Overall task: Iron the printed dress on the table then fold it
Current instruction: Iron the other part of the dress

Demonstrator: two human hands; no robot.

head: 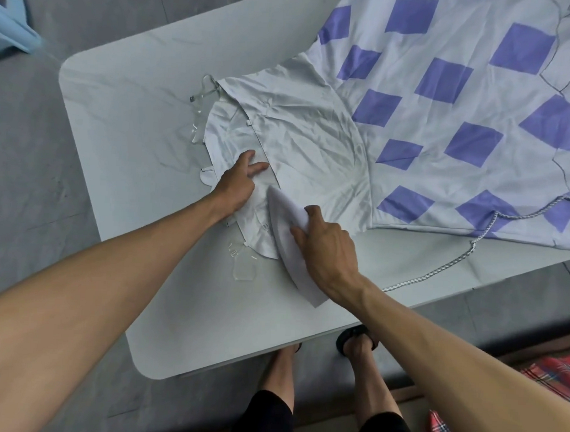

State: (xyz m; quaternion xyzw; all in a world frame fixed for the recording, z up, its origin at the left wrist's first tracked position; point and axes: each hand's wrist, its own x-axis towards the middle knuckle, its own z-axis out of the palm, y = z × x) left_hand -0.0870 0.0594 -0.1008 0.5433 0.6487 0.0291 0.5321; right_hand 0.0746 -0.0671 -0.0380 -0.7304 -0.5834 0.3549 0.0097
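Observation:
The printed dress [452, 102], white with purple squares, lies spread over the right half of the pale table [125, 111]. Its plain white satin bodice [306, 135] points left, creased, with clear straps beside it. My left hand [239, 181] presses flat on the bodice's left edge, fingers straight. My right hand [324, 250] grips the white iron [286, 235], which sits on the lower part of the bodice with its tip pointing away from me.
The iron's braided cord [451, 262] trails right over the table's front edge. A pale blue stool [11, 17] stands on the floor at top left. Red plaid cloth [557, 374] lies at bottom right. My feet stand under the table's near edge.

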